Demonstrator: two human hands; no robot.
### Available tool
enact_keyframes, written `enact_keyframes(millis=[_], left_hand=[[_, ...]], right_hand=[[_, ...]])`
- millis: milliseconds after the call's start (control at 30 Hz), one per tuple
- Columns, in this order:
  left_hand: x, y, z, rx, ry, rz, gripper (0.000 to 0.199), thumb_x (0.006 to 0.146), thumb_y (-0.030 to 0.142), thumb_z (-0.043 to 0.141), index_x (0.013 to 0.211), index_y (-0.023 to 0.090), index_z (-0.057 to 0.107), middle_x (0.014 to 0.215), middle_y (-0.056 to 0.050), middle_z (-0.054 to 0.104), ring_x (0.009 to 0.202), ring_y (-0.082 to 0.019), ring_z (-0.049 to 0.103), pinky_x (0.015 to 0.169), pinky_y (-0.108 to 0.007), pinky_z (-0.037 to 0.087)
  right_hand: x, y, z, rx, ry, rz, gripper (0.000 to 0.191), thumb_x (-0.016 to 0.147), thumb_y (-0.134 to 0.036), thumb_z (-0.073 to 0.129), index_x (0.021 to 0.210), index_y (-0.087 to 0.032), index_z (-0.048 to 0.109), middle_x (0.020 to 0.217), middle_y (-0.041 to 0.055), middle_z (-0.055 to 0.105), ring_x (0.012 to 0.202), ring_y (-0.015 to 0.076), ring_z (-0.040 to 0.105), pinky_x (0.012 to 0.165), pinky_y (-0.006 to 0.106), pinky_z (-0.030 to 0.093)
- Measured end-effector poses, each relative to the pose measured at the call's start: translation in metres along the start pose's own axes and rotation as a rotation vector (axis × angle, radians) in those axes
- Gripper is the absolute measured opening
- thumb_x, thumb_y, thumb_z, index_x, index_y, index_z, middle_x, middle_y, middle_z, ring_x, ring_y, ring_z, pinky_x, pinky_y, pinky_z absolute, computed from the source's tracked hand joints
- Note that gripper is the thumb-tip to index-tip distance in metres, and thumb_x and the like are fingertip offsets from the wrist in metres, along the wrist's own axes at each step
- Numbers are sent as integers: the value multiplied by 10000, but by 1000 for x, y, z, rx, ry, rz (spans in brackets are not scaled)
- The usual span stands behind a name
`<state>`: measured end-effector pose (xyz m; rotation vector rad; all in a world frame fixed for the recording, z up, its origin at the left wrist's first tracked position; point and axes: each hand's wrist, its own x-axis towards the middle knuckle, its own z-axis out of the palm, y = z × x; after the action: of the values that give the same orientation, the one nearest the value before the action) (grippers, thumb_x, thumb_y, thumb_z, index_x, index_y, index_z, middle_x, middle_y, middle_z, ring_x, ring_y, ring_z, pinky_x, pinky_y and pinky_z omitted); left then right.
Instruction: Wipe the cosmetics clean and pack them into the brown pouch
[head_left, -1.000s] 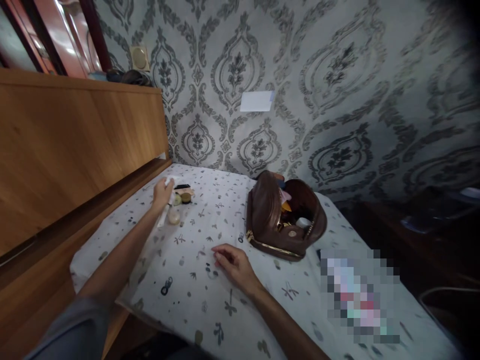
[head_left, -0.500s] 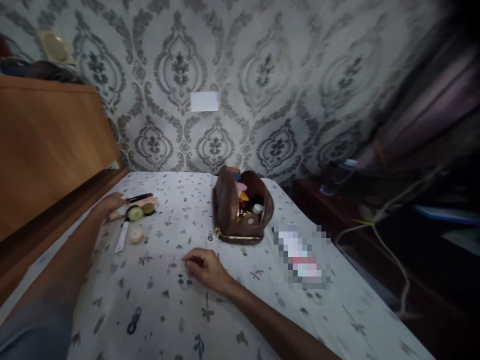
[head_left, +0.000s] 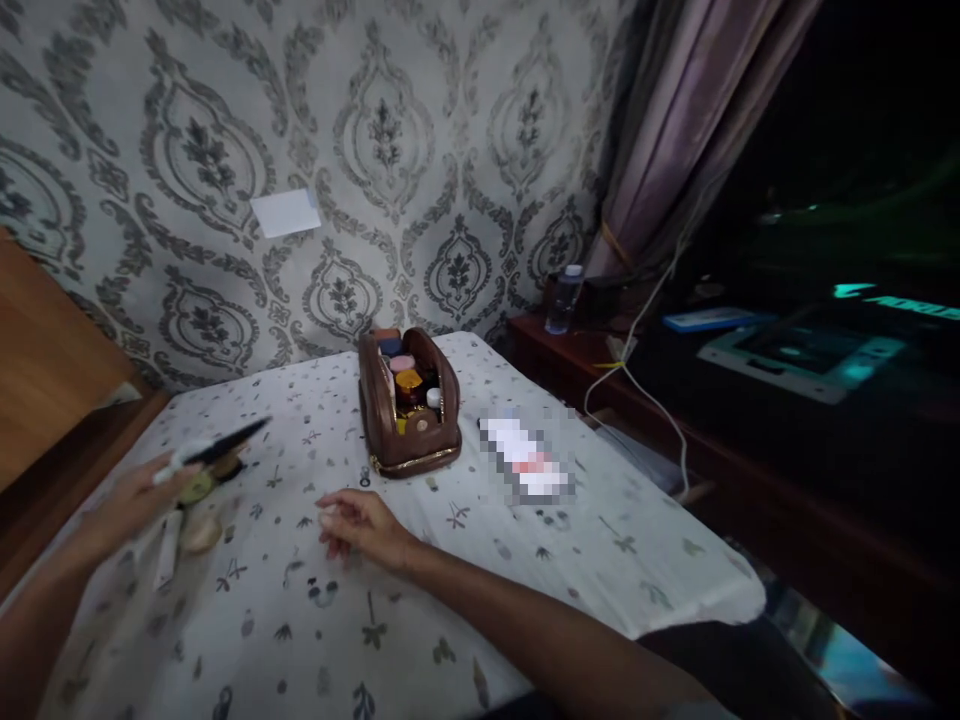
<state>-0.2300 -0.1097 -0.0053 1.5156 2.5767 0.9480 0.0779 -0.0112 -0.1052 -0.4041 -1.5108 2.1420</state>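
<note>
At the left, my left hand (head_left: 139,495) is closed on a slim black pen-shaped cosmetic (head_left: 234,438), raised and blurred by motion. Something whitish shows at its near end. Under and beside that hand lie a round green-lidded jar (head_left: 197,488), a dark-rimmed round pot (head_left: 227,466), a white tube (head_left: 168,550) and a small cream-coloured round pot (head_left: 202,533). My right hand (head_left: 364,528) rests over the cloth with loosely curled, parted fingers and nothing visible in them. Beyond it stands a brown makeup bag (head_left: 416,450), unzipped, with several jars and bottles inside.
A pixelated flat object (head_left: 527,458) lies right of the bag on the patterned cloth (head_left: 600,560). On the dark red desk (head_left: 525,325) stand a water bottle (head_left: 564,300) and a white cable (head_left: 660,405). A wooden panel (head_left: 52,340) borders the left.
My left hand has lifted the black pen-shaped cosmetic off the cloth. The view has swung right, so the bag appears further left. My right hand keeps nearly the same pose.
</note>
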Motion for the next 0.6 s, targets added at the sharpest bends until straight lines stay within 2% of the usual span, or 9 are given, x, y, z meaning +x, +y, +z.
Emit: enact_keyframes(millis=[67,100,133,200,233,333,400,500,600], left_hand=[[-38,14,21,-17,-158,33,751,647,857,553,979,206,725,927,-32,765,956,-306,690,781,-370,593],[-56,21,33,-35,-181,59,719,689,822,557,1020,206,723,1026,-55,766,1029,-317,681,807,-365,591],[-73,27,43,-51,-235,111,648,750,763,560,1063,218,716,1115,-62,754,1090,-310,670,842,-348,583],[-98,36,60,-80,-321,258,507,838,660,539,1065,240,707,1108,-56,755,1080,-283,682,852,-311,578],[-107,39,66,-76,-300,305,472,871,632,509,1064,246,700,1093,-53,756,1065,-274,689,843,-304,580],[-116,43,73,-2,-144,402,485,891,642,462,1072,253,686,1082,-63,757,1011,-276,708,824,-329,588],[-113,47,76,69,-98,481,486,874,661,475,1055,263,687,1063,-70,762,971,-282,721,820,-355,590],[-109,64,84,131,-133,561,414,873,628,491,973,278,688,946,-76,772,846,-282,735,733,-373,594],[-110,93,98,72,-195,522,375,865,605,494,914,277,668,855,-80,761,765,-282,727,669,-382,586]], right_hand=[[1,-2,-1,80,56,0,746,678,-675,746,1192,-167,558,694,-30,647,503,95,587,471,202,407],[2,-2,-2,110,89,3,735,698,-668,736,1202,-168,547,667,-37,642,478,92,570,453,197,391],[2,-3,-3,131,117,8,686,727,-657,719,1178,-165,558,637,-43,632,451,84,544,433,191,370],[1,-5,-5,137,150,18,526,790,-610,681,1046,-155,612,579,-50,603,404,64,485,400,180,327],[1,-6,-6,130,154,23,452,816,-575,665,970,-152,628,556,-52,589,389,57,462,388,176,310],[1,-7,-7,117,153,36,310,860,-463,639,871,-154,628,532,-61,570,379,50,451,380,166,309],[1,-8,-7,115,149,46,259,874,-418,622,865,-159,610,530,-68,567,379,51,459,385,161,329],[-1,-6,-4,82,119,28,238,877,-396,620,827,-171,562,510,-80,545,378,53,467,386,156,340],[-5,-6,-2,34,92,-30,276,848,-415,670,840,-193,506,509,-103,518,376,59,481,380,154,349]])
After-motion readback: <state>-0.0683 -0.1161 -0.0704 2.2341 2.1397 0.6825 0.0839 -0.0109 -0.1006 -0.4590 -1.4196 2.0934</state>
